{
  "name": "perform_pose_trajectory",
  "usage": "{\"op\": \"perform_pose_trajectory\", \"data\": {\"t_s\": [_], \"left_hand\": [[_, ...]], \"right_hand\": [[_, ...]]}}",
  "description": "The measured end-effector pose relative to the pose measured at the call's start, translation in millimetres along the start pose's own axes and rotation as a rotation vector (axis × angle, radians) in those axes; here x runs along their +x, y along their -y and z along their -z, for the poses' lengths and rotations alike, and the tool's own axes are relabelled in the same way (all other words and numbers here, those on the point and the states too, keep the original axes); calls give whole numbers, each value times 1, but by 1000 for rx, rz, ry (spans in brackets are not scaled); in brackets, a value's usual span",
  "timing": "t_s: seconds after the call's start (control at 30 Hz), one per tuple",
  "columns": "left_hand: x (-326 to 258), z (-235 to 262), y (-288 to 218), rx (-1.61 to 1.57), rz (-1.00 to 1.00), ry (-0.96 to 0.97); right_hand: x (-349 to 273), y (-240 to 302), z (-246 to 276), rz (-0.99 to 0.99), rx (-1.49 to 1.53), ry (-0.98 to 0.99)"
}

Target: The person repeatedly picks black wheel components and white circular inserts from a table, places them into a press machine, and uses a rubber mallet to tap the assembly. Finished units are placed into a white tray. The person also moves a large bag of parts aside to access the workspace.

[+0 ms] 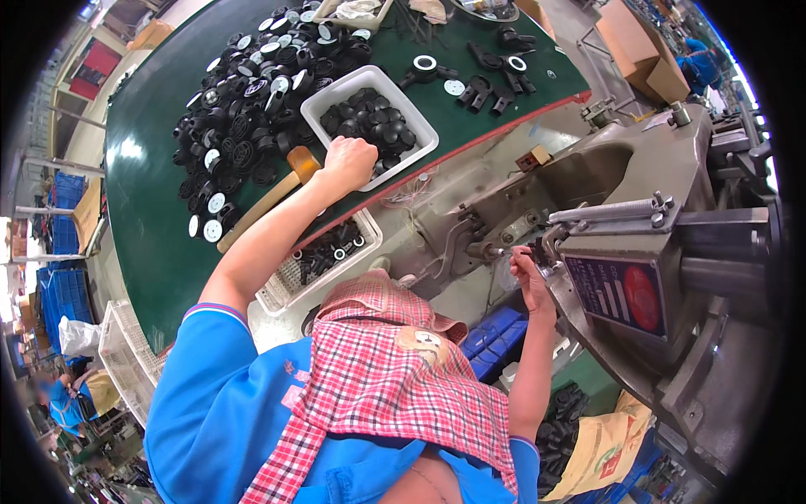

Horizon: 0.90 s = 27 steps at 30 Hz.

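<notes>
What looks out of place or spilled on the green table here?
The black caps lie in a loose heap on the green table, not in the white tray where the left hand reaches. A mallet lies against the heap. Nothing looks damaged.

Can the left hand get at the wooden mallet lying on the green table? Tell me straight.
Probably yes. The left hand rests at the rim of the white plastic tray of black caps, and the wooden mallet lies just beside the wrist on the green table, with nothing lying between them.
</notes>
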<state>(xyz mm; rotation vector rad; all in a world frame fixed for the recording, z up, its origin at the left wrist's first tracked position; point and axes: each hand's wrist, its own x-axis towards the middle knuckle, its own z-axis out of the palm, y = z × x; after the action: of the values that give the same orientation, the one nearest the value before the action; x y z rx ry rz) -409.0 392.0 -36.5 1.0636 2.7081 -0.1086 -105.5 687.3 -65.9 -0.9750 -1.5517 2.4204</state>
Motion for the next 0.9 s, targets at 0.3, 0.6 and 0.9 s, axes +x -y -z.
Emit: {"op": "perform_pose_trajectory", "data": {"t_s": [0.3,0.6,0.9], "left_hand": [[-88,22,29,-480,-37,-625],[-154,-61,46,-266,-53,-769],[-150,-59,38,-325,-54,-725]], "right_hand": [[-14,-16,-38,282,-178,-251],[-17,-34,-37,472,-1050,-430],[21,-81,-235,743,-890,465]]}}
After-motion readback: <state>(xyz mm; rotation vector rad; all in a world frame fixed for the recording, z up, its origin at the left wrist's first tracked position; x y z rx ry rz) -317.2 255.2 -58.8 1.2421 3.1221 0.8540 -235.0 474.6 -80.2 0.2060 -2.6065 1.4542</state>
